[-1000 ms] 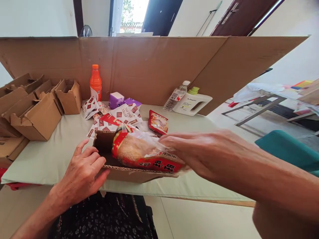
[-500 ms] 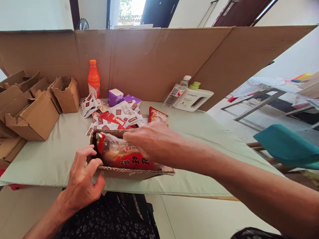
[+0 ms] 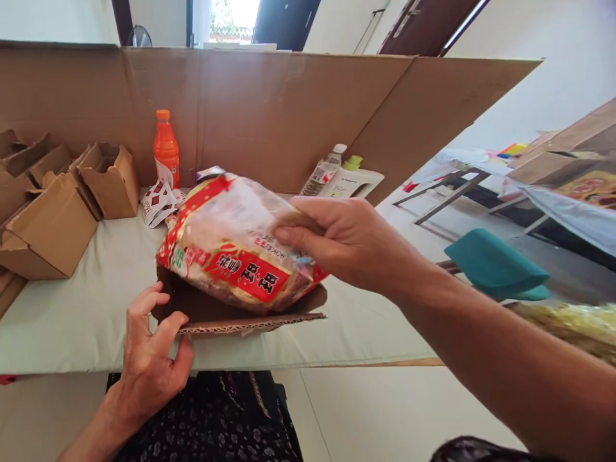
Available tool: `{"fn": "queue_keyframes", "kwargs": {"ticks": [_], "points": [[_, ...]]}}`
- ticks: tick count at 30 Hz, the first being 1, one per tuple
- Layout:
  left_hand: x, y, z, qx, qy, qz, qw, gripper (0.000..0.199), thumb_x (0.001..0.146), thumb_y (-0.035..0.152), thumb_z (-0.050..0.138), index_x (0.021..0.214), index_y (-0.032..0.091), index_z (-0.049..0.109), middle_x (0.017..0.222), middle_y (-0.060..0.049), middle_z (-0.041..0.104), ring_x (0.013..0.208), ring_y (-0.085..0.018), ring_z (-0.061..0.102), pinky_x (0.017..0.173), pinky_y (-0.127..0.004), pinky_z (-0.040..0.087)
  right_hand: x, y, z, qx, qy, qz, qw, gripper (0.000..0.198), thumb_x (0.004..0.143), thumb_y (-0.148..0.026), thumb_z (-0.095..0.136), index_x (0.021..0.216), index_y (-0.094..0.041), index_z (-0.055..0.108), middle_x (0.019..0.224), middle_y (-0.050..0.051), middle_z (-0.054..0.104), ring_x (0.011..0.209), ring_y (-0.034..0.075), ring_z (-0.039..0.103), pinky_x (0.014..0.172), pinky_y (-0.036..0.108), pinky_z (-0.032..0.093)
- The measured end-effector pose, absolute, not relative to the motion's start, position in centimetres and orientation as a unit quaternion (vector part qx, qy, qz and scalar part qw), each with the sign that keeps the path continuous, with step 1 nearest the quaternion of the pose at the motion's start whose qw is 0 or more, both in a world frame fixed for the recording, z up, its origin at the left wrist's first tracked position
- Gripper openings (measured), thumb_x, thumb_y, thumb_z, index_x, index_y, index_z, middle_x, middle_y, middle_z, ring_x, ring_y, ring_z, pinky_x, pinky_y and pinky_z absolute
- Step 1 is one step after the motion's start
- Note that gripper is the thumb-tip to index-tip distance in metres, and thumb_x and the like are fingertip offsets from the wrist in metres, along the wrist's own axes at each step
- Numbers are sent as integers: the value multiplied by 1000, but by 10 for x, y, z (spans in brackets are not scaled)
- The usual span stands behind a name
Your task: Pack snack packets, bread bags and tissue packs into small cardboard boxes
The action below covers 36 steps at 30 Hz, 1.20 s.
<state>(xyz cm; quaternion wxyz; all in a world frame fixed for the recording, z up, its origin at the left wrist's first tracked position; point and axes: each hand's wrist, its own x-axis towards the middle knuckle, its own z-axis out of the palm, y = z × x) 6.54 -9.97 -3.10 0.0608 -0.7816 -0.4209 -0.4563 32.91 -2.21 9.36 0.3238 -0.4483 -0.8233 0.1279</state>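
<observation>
My right hand (image 3: 346, 240) pinches a large clear-and-red snack bag (image 3: 212, 237) by its upper right part. The bag is tilted and mostly above an open cardboard box (image 3: 255, 326), its lower side still close to the opening. My left hand (image 3: 156, 350) grips the box at its near left corner, thumb outside and fingers over the rim. The dark inside of the box shows at its left end; the bag hides most of the rest. Behind the bag, a white-and-brown snack packet (image 3: 158, 204) is partly visible, and other packets there are hidden.
Several folded cardboard boxes (image 3: 52, 224) stand at the left. An orange drink bottle (image 3: 166, 151), a clear water bottle (image 3: 325, 172) and a white jug (image 3: 359, 183) line the back, before a cardboard screen (image 3: 269, 115). A teal chair (image 3: 495, 263) is beyond the table's right side.
My right hand has pulled the snack bag up and out of the box, most of it now above the rim. My left hand stays on the box corner. The view has shifted slightly right.
</observation>
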Motion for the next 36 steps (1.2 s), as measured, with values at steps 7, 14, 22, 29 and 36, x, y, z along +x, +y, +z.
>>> {"fn": "queue_keyframes", "kwargs": {"ticks": [7,14,22,29,36], "points": [[73,-100,-36,-783,-411,-464,54,29,83,0,60,106,18,59,135,-15,43,138,-33,49,110,-50,51,351,-37,68,-385,-888,139,208,29,95,-23,47,66,-22,50,63,-2,57,56,11,48,55,24,35],[76,-101,-34,-785,-420,-451,71,27,83,0,60,105,16,60,143,-18,42,140,-32,47,113,-47,49,306,-26,56,-369,-911,159,-96,20,89,-6,51,85,-18,66,90,6,73,74,16,62,62,26,33],[74,-100,-33,-800,-404,-439,65,28,83,-3,59,104,16,60,147,-19,42,142,-30,46,115,-43,47,306,-17,42,-335,-919,184,-95,25,95,-7,48,91,-18,71,97,7,75,83,21,67,68,29,40],[73,-96,-33,-773,-406,-484,62,51,86,2,65,134,14,54,149,-21,44,142,-28,48,117,-43,45,339,-23,59,-334,-931,114,96,30,96,-16,56,121,-23,71,119,7,76,105,24,72,88,34,56],[62,-94,-46,-761,-407,-506,10,76,87,9,69,156,16,37,144,-18,54,137,-25,53,115,-41,47,413,-66,37,-452,-837,44,305,23,103,-36,55,115,-28,73,110,4,79,100,23,76,86,33,62]]}}
